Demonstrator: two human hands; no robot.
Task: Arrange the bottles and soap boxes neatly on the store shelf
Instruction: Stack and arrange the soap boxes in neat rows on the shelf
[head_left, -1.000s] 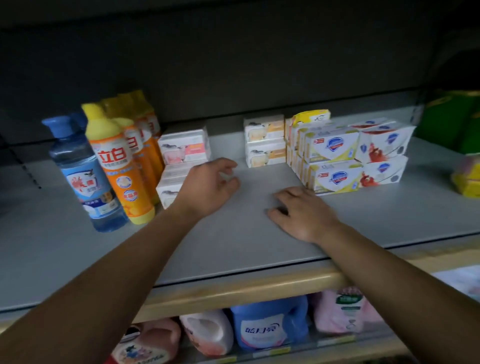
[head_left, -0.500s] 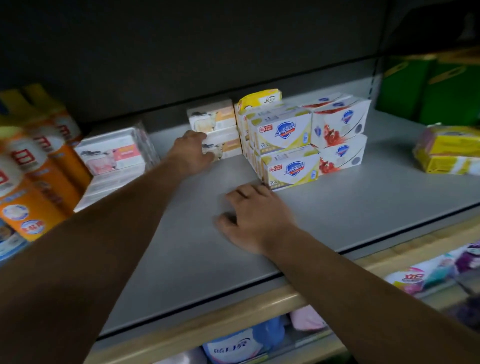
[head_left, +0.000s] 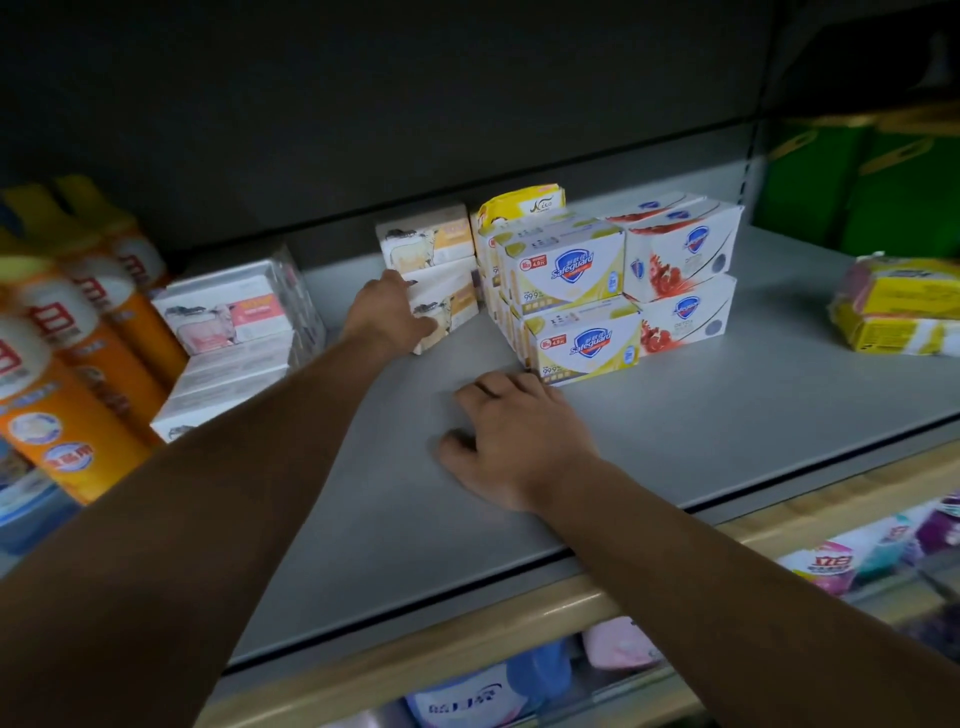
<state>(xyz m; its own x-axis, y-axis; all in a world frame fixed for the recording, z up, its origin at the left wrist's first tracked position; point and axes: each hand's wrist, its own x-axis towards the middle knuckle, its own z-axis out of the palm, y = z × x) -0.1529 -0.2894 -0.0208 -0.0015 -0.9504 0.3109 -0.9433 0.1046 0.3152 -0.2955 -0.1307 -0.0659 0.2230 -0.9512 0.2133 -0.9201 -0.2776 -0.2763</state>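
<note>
Left hand (head_left: 387, 312) has reached frame centre — fingers now grip the lower goat-soap box (head_left: 441, 306); right hand (head_left: 511, 441) rests flat on the shelf (head_left: 727, 415).

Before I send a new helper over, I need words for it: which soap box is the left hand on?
On the grey shelf, find the Safeguard boxes stacked in the middle. Just left of them stands a two-high stack of cream boxes printed with a sheep. The left hand grips the lower sheep box, the tilted one.
</note>
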